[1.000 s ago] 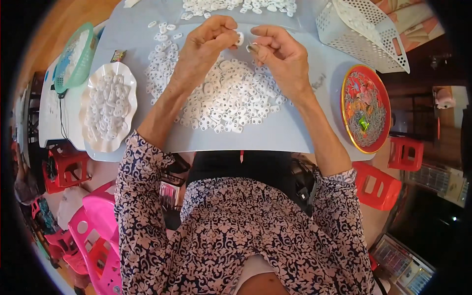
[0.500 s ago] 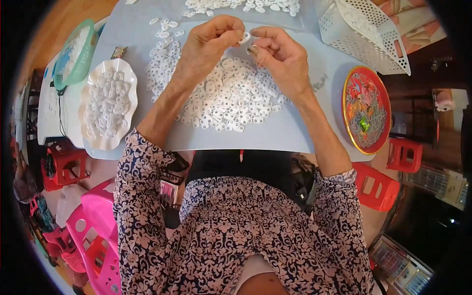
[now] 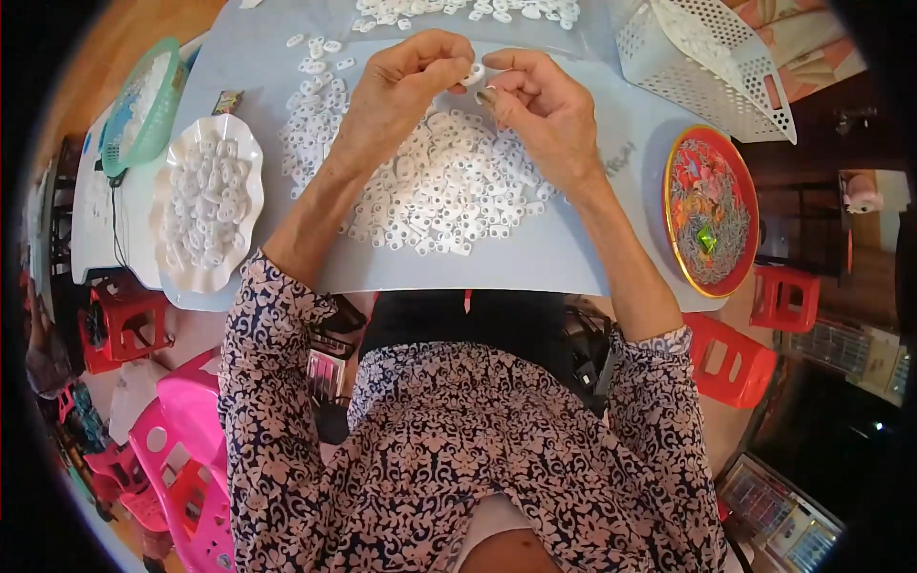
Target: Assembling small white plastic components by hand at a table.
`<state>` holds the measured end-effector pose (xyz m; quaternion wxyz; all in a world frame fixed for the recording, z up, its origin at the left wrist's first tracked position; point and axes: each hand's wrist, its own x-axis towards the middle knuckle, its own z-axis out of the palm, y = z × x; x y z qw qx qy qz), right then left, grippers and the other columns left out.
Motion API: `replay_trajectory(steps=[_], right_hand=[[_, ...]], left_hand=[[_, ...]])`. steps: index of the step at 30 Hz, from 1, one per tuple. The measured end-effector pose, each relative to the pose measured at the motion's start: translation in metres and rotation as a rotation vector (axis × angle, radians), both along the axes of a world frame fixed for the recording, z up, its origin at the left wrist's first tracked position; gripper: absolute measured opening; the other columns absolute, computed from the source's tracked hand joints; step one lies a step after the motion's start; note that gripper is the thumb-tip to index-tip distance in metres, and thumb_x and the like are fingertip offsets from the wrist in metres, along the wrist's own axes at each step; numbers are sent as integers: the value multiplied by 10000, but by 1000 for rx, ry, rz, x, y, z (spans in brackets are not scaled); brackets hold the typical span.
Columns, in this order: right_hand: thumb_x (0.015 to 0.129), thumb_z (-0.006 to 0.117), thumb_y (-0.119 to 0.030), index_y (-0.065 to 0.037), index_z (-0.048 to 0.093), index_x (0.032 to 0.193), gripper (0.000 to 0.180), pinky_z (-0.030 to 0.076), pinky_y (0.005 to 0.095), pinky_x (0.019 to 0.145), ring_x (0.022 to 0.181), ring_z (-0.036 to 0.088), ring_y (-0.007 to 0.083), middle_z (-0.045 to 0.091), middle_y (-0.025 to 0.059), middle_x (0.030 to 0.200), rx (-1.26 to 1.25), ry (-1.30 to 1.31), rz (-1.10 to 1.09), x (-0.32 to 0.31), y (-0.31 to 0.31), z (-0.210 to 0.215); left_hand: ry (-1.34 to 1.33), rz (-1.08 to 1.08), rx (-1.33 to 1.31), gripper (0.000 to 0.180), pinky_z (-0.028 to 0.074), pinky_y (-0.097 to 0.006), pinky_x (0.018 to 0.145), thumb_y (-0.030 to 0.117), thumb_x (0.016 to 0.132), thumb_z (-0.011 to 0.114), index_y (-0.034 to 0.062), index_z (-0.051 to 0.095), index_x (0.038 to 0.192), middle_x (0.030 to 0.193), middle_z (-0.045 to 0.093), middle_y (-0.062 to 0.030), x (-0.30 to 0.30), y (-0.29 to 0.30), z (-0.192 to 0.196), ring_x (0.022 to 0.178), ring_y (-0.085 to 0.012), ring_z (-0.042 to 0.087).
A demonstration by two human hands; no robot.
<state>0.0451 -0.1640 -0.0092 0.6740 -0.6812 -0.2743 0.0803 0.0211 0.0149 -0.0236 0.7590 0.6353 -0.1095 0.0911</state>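
1. The left hand (image 3: 406, 91) is closed in a pinch: its thumb and fingers grip a small white piece (image 3: 474, 74) at the tips.
2. The right hand (image 3: 540, 110) is closed too, its fingertips meeting the same white piece from the other side; a small grey part shows at its thumb, too small to tell what it is.
3. Both hands meet above the far half of the bench (image 3: 535, 267), so the white piece is held in the air between them, not lying down.
4. Right under the hands lies a big pile (image 3: 449, 196) of the same white pieces, spread on the pale blue bench top.
5. More white pieces (image 3: 315, 67) lie scattered to the left of the left hand, and another group (image 3: 468, 10) lies at the far edge of the bench.
6. At the left end of the bench stands a white dish (image 3: 250, 158) with a wavy rim, filled with white pieces.
7. Beyond the dish, a green basket (image 3: 143, 110) stands tilted.
8. At the right, a round red plate (image 3: 712, 210) holds thin grey parts and one green bit.
9. Behind the plate, a white perforated basket (image 3: 707, 72) lies on its side.
10. Red stools (image 3: 731, 358) and pink stools (image 3: 181, 449) stand on the floor around the person.
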Motion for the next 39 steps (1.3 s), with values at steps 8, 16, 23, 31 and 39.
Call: replay_trajectory(steps=[8, 16, 23, 31, 39], right_hand=[[838, 628, -5, 21, 560, 1108, 280, 454, 183, 580, 643, 528, 37, 624, 9, 793, 14, 1, 10, -2, 0, 2], [836, 610, 9, 15, 557, 1110, 279, 458, 184, 587, 652, 536, 39, 623, 14, 797, 12, 11, 7, -2, 0, 2], [830, 603, 5, 19, 568, 1091, 264, 463, 189, 593, 655, 540, 43, 622, 16, 799, 10, -11, -27, -2, 1, -1], [830, 591, 5, 31, 566, 1085, 257, 473, 195, 598, 662, 556, 56, 635, 35, 821, 86, 5, -82, 0, 1, 0], [846, 585, -3, 25, 559, 1098, 254, 481, 206, 605, 670, 575, 74, 636, 53, 838, 56, 30, -9, -1, 0, -1]], left_hand=[[0, 29, 24, 167, 477, -237, 728, 136, 890, 583, 15, 647, 985, 854, 622, 10, 0, 1, 1, 775, -78, 570], [-14, 5, 103, 122, 440, -203, 669, 115, 895, 575, 24, 636, 947, 793, 593, 39, 0, -1, 1, 727, -44, 532], [-9, 2, 261, 74, 401, -168, 633, 55, 890, 570, 19, 623, 926, 765, 577, 49, -3, -1, 10, 710, -14, 498], [-49, 30, 309, 303, 414, -269, 598, 291, 940, 479, 24, 613, 887, 699, 581, -13, -4, 1, 12, 652, -99, 506], [22, -29, 470, 317, 389, -281, 574, 244, 961, 399, 12, 541, 799, 622, 513, -31, -7, -5, 14, 607, -116, 464]])
